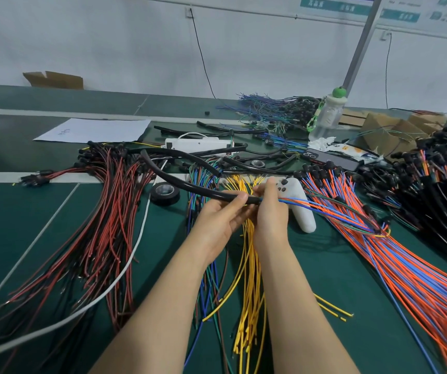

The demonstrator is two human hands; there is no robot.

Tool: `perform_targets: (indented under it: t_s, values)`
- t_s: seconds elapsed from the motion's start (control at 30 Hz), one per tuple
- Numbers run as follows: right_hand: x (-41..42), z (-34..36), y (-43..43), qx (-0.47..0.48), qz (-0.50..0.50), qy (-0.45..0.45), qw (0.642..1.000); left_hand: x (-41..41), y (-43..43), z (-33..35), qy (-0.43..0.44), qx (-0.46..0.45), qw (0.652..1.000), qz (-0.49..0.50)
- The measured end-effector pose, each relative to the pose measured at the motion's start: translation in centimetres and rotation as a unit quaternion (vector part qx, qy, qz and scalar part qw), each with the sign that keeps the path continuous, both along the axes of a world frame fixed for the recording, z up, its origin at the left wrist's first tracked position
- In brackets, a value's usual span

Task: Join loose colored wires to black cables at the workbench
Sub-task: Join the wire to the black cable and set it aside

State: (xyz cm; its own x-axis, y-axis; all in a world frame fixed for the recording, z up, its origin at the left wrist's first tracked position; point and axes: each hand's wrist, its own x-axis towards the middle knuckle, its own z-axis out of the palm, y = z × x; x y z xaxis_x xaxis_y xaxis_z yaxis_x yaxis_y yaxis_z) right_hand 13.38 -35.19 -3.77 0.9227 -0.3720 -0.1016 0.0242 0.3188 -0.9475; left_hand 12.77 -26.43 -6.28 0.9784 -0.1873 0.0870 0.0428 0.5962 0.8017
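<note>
My left hand [221,220] grips a black cable [179,182] near its open end; the cable arcs up and left over the bench. My right hand [269,211] pinches a few orange, blue and green wires [325,207] right at the cable's mouth, and they trail off to the right. Under my hands lies a pile of yellow wires [246,279]. A big fan of orange and blue wires [411,271] spreads to the right. Red and black wires [103,230] lie at the left.
A roll of black tape [164,193] sits left of my hands and a white controller [302,209] lies behind my right hand. A white power strip [198,143], a phone [330,157], a bottle [325,117], black cable bundles [443,184] and cardboard boxes [387,130] crowd the green bench [41,211].
</note>
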Motion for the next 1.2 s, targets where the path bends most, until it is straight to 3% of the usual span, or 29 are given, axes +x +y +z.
perform_targets:
  t_s: [0.07,0.13,0.27,0.33,0.6,0.73,0.9,1.2]
  values:
    - [-0.2,-0.1,0.4,-0.023,0.034,0.028,0.999,0.0,-0.2,0.1,-0.013,0.013,1.000,0.004]
    - [-0.3,0.1,0.2,0.019,0.049,0.004,0.999,0.1,-0.1,0.3,-0.007,-0.003,0.999,0.048]
    - [-0.1,1.2,-2.3,0.275,-0.010,-0.096,0.957,0.3,0.8,1.0,0.036,-0.052,0.989,0.136]
    - [-0.1,1.1,-3.0,0.336,-0.032,-0.118,0.934,0.2,1.0,1.1,0.052,-0.075,0.985,0.146]
    - [0.2,0.1,-0.7,0.245,-0.027,-0.046,0.968,-0.3,-1.0,0.7,-0.005,0.014,0.998,0.063]
    - [0.1,0.5,-1.5,0.330,0.049,-0.064,0.940,0.1,-0.3,1.0,0.005,-0.029,0.993,0.114]
    - [-0.2,0.8,-2.6,0.386,0.032,-0.107,0.916,0.3,0.5,1.2,0.041,-0.085,0.984,0.150]
    - [0.1,0.6,-1.4,0.317,-0.041,-0.074,0.945,-0.1,0.2,1.3,0.023,-0.065,0.994,0.080]
